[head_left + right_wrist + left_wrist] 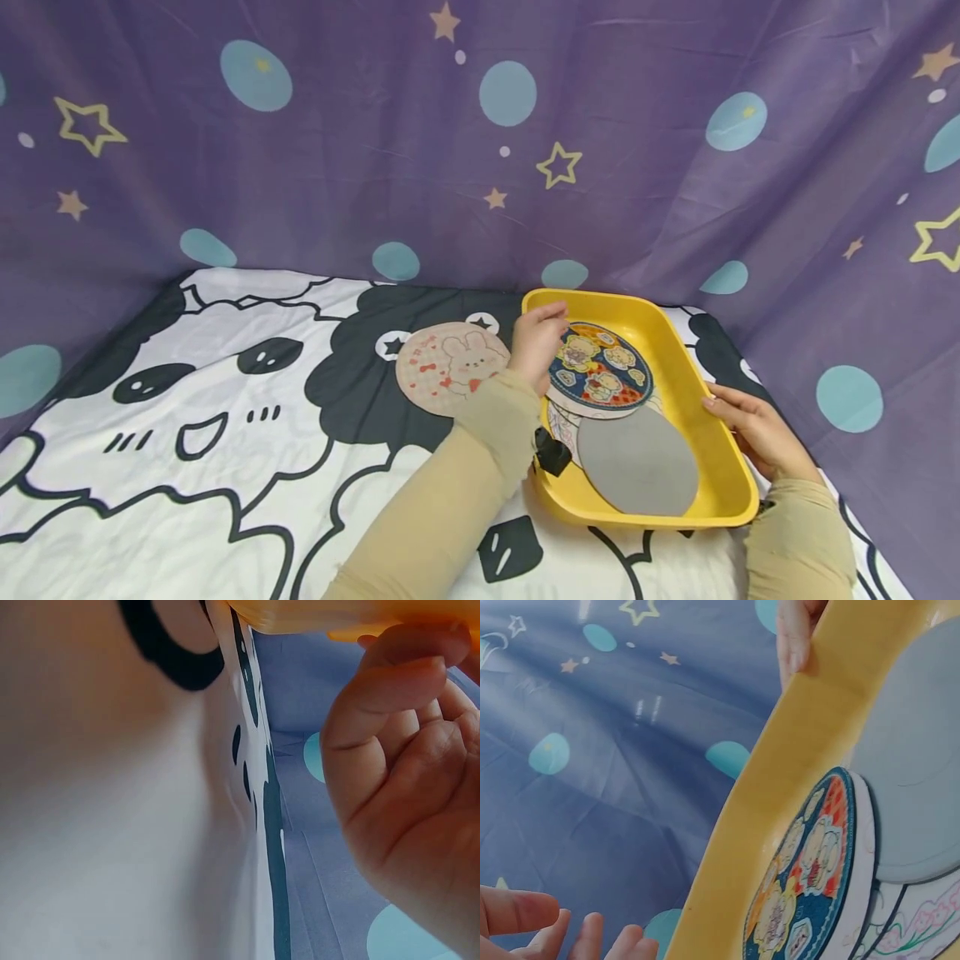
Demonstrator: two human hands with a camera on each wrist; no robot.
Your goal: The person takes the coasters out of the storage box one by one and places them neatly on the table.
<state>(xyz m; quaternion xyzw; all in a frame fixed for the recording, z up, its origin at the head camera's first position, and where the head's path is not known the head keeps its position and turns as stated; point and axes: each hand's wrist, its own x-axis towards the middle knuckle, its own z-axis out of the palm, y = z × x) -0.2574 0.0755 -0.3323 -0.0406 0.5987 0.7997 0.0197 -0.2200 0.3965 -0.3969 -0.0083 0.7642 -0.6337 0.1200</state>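
My right hand [761, 429] grips the right rim of a yellow tray [678, 350]; in the right wrist view its fingers curl at the tray's edge. Over the left rim, my left hand [538, 342] holds nothing, its thumb and fingers apart in the left wrist view. Inside the tray, a blue round coaster [611, 367] with cartoon figures lies toward the back, overlapping a pale one. Nearer the front is a plain grey round coaster [637, 462], partly covering a flower-patterned coaster [922, 922]. A pink bunny coaster [450, 367] lies outside, left of the tray, partly hidden by my left arm.
Under everything spreads a black-and-white cartoon cloth [225, 400]. A purple curtain [375, 150] with stars and blue spots hangs behind the table and down its right side, close to the tray.
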